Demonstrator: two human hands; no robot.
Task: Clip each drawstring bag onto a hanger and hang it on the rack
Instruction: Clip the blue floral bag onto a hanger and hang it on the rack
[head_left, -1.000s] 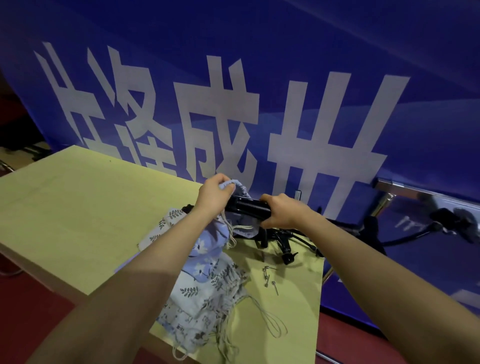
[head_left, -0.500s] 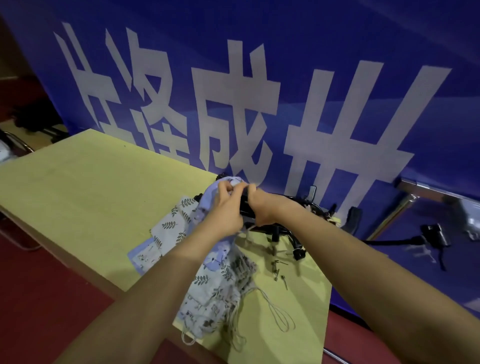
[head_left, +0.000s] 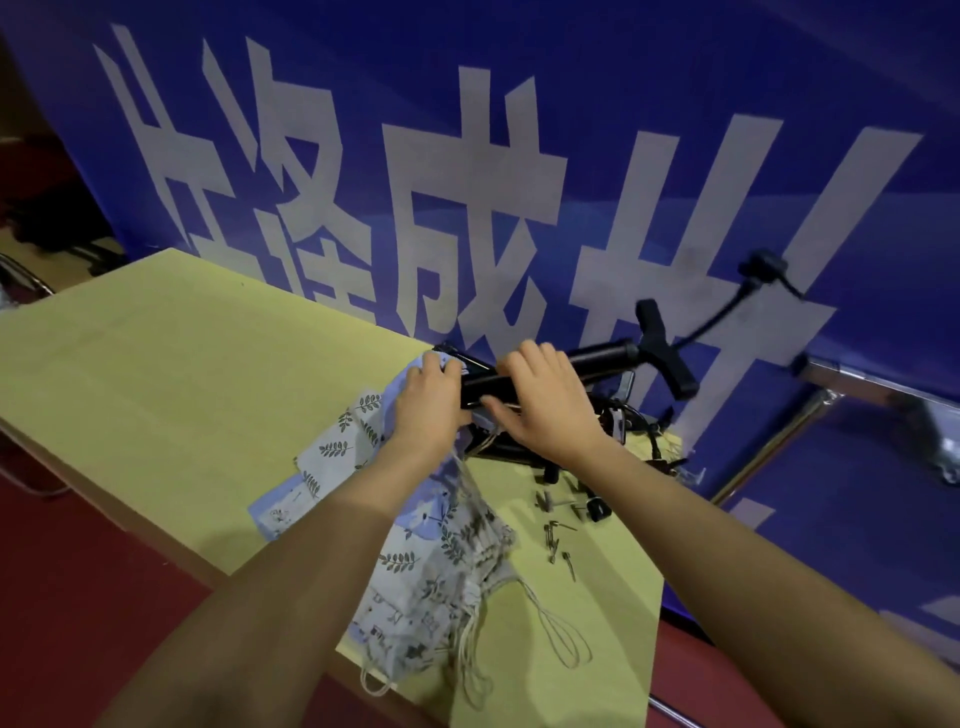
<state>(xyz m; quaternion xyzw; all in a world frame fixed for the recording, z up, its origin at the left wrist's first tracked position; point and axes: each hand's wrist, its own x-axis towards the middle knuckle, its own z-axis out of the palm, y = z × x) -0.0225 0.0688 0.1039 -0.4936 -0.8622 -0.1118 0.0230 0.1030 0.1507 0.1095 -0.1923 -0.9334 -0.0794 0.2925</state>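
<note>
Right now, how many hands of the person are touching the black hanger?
2. The left hand pinches the drawstring bag against the left end of the black hanger; the right hand rests over its middle. The contact points under the fingers are partly hidden.

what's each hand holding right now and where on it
The left hand grips the top edge of a blue drawstring bag. The right hand holds the black hanger along its bar, fingers over it.
</note>
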